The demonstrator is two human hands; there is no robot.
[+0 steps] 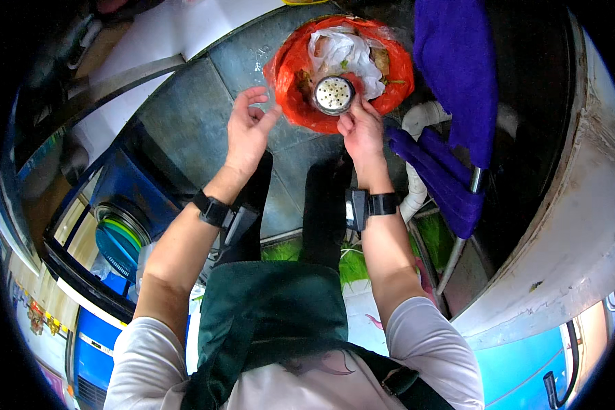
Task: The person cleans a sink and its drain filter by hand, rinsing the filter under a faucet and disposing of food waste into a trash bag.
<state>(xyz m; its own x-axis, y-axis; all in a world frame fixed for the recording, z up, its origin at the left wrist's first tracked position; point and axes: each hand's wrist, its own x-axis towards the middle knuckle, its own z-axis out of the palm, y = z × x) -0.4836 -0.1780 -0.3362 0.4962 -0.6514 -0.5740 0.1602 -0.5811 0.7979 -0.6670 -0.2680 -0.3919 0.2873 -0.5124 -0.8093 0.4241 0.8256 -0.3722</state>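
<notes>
My right hand (365, 125) grips the edge of a round perforated metal strainer (333, 95) with a dark rim. The strainer is over the near part of a bin lined with a red plastic bag (294, 110). Inside the bag lie a crumpled white plastic bag (346, 51) and food scraps (382, 61). Just left of the bag's rim is my left hand (248, 123), its fingers bent and apart with nothing in them. Its thumb tip comes close to the red plastic; whether they touch is unclear.
Purple cloths (453, 77) hang over a metal rail (476, 179) at right, beside a white drainpipe (415, 174). Grey floor tiles (184, 107) surround the bin. Stacked round basins and a blue-green basket (115, 246) stand at left. A worn pale counter edge (558, 246) curves along the right.
</notes>
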